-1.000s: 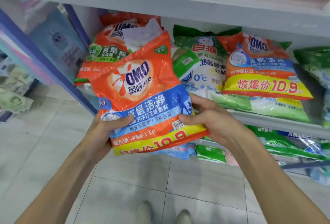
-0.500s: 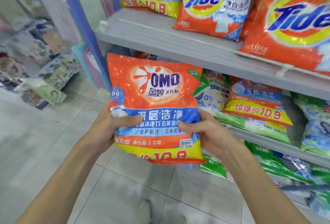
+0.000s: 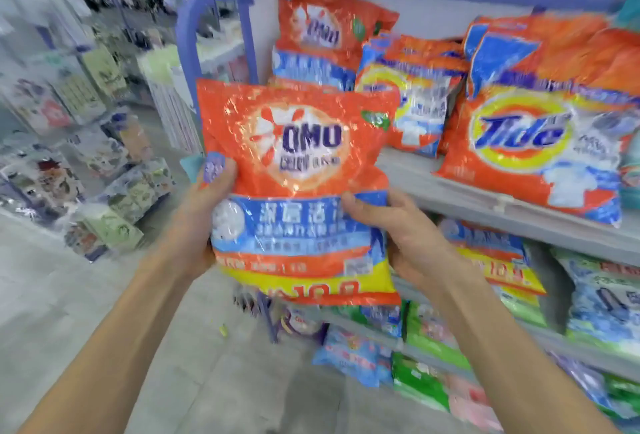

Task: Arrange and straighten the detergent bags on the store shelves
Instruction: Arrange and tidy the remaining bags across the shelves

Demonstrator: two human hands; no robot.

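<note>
The person stands at the left end of the shelving with an orange OMO bag (image 3: 298, 170) held up in both hands, clear of every shelf, upright and face-on, its top edge level with the goods on the upper shelf (image 3: 485, 205). The left hand (image 3: 207, 205) grips the bag's left edge about halfway down, thumb pressed on the front and the other fingers hidden behind the plastic. The right hand (image 3: 398, 236) grasps the right edge a little lower, thumb laid across the blue band and fingers curled round the side. Behind the held bag, at the upper shelf's left end, a second OMO bag (image 3: 322, 35) leans back against the rear panel, just beside the blue frame post (image 3: 187, 52). To its right a small Tide bag (image 3: 412, 101) stands crumpled, and further right a large Tide bag (image 3: 540, 142) sits at the shelf's front edge, tilted, with more orange bags piled behind it. On the shelf below, a bag with a yellow price band (image 3: 495, 260) lies near the front edge, a pale blue bag (image 3: 609, 298) to its right. Green bags (image 3: 429, 340) sit lower still. The picture is blurred, so small print cannot be read. A rack of packets (image 3: 104, 163) stands across the grey floor (image 3: 69, 295)
</note>
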